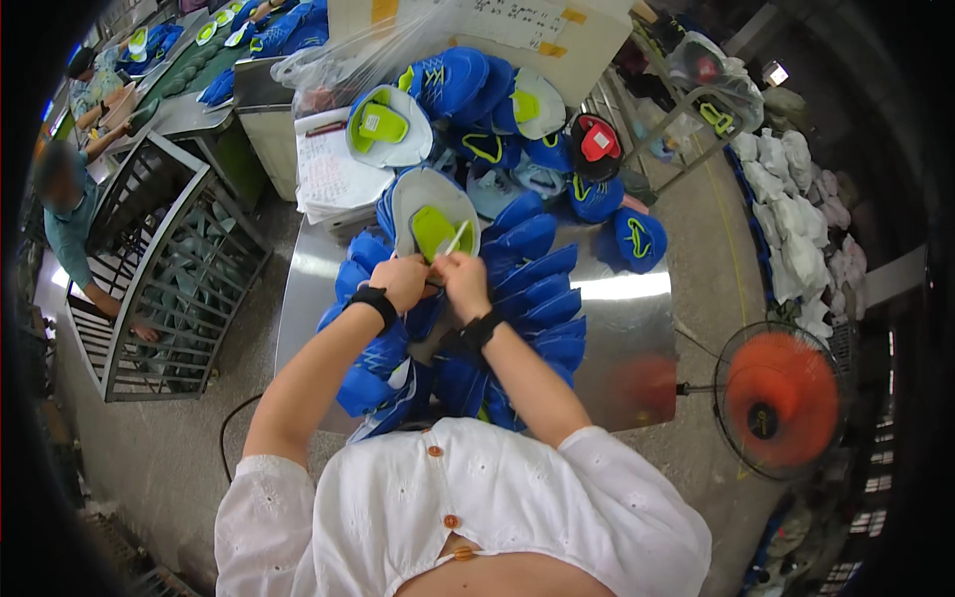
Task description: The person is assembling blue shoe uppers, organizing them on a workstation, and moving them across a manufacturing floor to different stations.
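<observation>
A shoe upper (pixel 403 209), whitish with a yellow-green inner piece, lies tilted at the middle of the metal table. My left hand (pixel 400 283) is closed at its near edge, fingers curled inward. Just beside it, my right hand (pixel 464 286) pinches a thin white stick-like piece (pixel 458 237) that points up across the yellow-green part. The fingertips of both hands nearly meet, and what lies between them is partly hidden. Blue shoe uppers (pixel 532 269) fan out in rows to the right of my hands, and further blue uppers (pixel 373 358) lie under my left forearm.
The metal table (pixel 627 328) carries a heap of uppers, a red and black one (pixel 597 142) among them, and papers (pixel 333 179) with a pen. An orange fan (pixel 781 398) stands at the right. At left, a person (pixel 75 209) reaches into a barred cart (pixel 179 289). White bags (pixel 791 219) line the right.
</observation>
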`<act>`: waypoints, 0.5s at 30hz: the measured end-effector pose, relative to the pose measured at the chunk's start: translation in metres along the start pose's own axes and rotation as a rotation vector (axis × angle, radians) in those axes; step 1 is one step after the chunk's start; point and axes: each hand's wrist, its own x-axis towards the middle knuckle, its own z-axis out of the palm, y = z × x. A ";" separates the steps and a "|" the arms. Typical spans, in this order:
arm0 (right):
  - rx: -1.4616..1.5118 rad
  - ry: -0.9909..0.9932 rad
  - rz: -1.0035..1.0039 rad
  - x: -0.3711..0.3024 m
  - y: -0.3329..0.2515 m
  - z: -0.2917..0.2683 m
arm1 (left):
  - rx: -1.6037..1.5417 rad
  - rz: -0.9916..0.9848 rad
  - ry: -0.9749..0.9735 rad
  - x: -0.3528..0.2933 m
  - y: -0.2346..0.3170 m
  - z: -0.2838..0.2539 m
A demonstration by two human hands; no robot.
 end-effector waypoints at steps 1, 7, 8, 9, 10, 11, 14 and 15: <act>0.011 -0.027 -0.097 -0.008 -0.007 0.005 | -0.110 -0.099 0.095 0.003 -0.003 0.007; 0.050 -0.213 -0.801 -0.072 -0.176 -0.009 | -0.131 -0.044 0.133 -0.002 -0.003 -0.011; 0.065 -0.296 -0.936 -0.084 -0.190 -0.008 | -0.138 -0.027 0.183 -0.002 -0.017 0.003; 0.061 -0.361 -1.021 -0.097 -0.198 -0.005 | -0.102 -0.032 0.162 0.001 -0.017 0.005; 0.010 -0.404 -1.060 -0.107 -0.203 0.000 | -0.065 -0.037 0.142 0.004 -0.017 0.006; 0.012 -0.481 -1.015 -0.114 -0.196 0.005 | -0.041 -0.050 0.117 0.006 -0.008 0.000; 0.081 -0.606 -0.952 -0.136 -0.181 0.009 | -0.063 -0.075 0.065 0.006 -0.010 -0.004; 0.155 -0.672 -0.920 -0.146 -0.180 0.009 | -0.076 -0.034 0.146 0.004 -0.019 0.005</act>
